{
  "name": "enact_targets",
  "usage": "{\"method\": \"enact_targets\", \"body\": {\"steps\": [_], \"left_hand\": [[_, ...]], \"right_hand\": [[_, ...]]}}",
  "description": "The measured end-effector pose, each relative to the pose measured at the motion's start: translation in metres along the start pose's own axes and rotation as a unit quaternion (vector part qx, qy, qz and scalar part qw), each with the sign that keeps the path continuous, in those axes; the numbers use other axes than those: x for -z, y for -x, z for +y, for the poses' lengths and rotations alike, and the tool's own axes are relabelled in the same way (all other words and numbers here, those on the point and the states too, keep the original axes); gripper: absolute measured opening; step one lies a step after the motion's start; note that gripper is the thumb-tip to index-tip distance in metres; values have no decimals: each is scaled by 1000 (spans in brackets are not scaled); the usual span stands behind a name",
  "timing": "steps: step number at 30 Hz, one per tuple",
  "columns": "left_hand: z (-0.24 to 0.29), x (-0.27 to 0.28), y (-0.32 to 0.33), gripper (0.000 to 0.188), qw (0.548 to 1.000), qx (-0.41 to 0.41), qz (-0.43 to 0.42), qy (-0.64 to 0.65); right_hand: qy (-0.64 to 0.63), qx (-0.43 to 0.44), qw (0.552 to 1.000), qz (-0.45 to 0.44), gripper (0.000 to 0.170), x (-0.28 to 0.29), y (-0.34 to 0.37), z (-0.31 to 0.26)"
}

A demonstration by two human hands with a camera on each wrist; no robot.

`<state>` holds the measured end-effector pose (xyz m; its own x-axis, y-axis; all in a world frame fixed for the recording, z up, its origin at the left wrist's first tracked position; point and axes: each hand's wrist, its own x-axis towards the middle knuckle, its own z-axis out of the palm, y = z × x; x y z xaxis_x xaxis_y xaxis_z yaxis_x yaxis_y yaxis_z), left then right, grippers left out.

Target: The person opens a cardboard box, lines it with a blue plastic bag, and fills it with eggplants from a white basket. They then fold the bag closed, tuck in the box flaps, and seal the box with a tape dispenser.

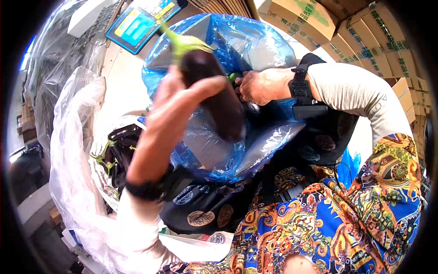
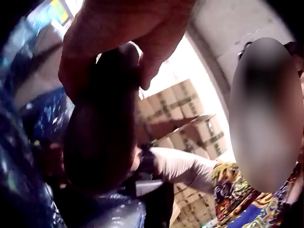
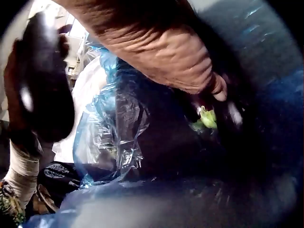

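A large dark eggplant (image 1: 221, 107) with a green stem is in my left hand (image 1: 175, 98), its thumb and fingers round the upper part. It hangs tilted over a blue plastic bag (image 1: 269, 45) that lines an open container. In the left wrist view the same eggplant (image 2: 102, 142) points down from the fingers. My right hand (image 1: 260, 86) reaches down into the bag, fingers curled at another eggplant. The right wrist view shows that eggplant's green cap (image 3: 208, 118) just below the hand (image 3: 161, 54); much of its body is in shadow.
More eggplants (image 1: 119, 155) lie in a pale plastic-lined container at the left. A scale with a lit screen (image 1: 137, 27) stands at the back left. Cardboard boxes (image 1: 365, 41) are stacked at the right. Clear plastic sheeting (image 1: 75, 150) hangs along the left side.
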<state>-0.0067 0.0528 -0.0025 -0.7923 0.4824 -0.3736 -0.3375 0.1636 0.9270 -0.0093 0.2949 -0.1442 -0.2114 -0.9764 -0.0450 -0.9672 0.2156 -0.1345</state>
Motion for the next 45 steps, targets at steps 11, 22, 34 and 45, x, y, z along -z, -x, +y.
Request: {"method": "enact_targets", "body": {"steps": [11,22,34,45], "left_hand": [[-91,-34,-28,72,979,-61,113,-157],[-130,-19,-20,61,980,154,77,-101],[-194,-49,-32,124,968,234,16,-87],[-225,-77,-54,89,907,306,163,-239]], "right_hand": [[17,-89,977,-192,25,34,-17,-28],[45,-57,989,-129,27,15,-12,-26],[-84,-62,993,-63,18,-7,-17,-17],[-76,-60,985,-141,15,2,-29,-15]]}}
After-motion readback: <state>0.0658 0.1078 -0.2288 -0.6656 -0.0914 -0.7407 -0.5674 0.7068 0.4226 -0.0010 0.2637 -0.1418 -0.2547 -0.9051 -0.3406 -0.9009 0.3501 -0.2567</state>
